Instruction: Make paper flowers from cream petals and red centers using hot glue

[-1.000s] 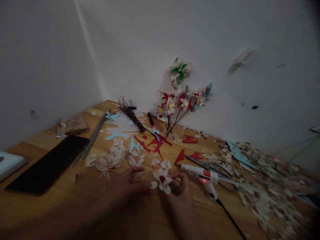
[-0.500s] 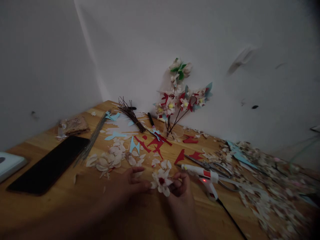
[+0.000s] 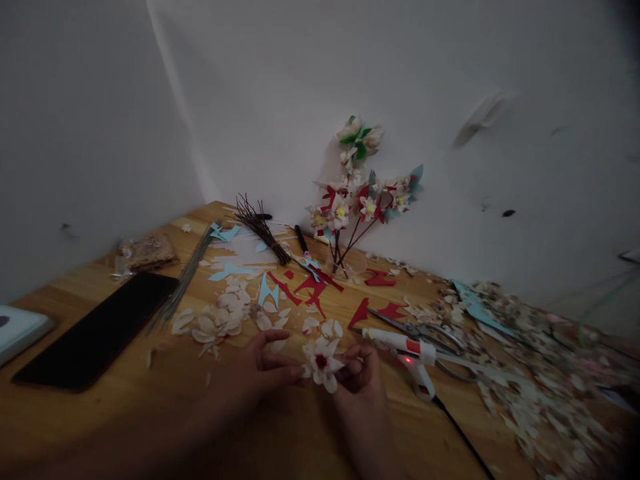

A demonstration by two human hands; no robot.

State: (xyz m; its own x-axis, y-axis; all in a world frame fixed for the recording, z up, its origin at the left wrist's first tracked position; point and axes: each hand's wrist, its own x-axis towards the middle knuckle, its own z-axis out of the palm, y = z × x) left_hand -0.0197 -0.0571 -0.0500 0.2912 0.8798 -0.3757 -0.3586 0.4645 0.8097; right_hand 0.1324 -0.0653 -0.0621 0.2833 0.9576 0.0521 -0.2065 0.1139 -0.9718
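Observation:
A white-petalled handmade flower (image 3: 323, 362) with a dark red centre faces up between my two hands. My right hand (image 3: 361, 380) is closed on it from the right, fingers curled behind the petals; any stem is hidden. From the left, my left hand (image 3: 265, 367) has its thumb and a finger closed at the edge of a petal, while its index finger stretches forward. Just beyond the flower lie a few loose pale petals (image 3: 331, 328). To the right of my right hand rests a white glue gun (image 3: 400, 343) with a lit red light.
Behind the glue gun lie scissors (image 3: 425, 331) and red scraps (image 3: 311, 290). A flower arrangement (image 3: 357, 200) stands against the wall. Twigs (image 3: 263, 230), wires (image 3: 193, 270), and a black phone-like slab (image 3: 100, 330) are to the left. Petals (image 3: 540, 400) cover the right side.
The flower has tilted slightly and shifted a little left. My left hand's fingers have come closer together at its petal. My right hand stays nearly still.

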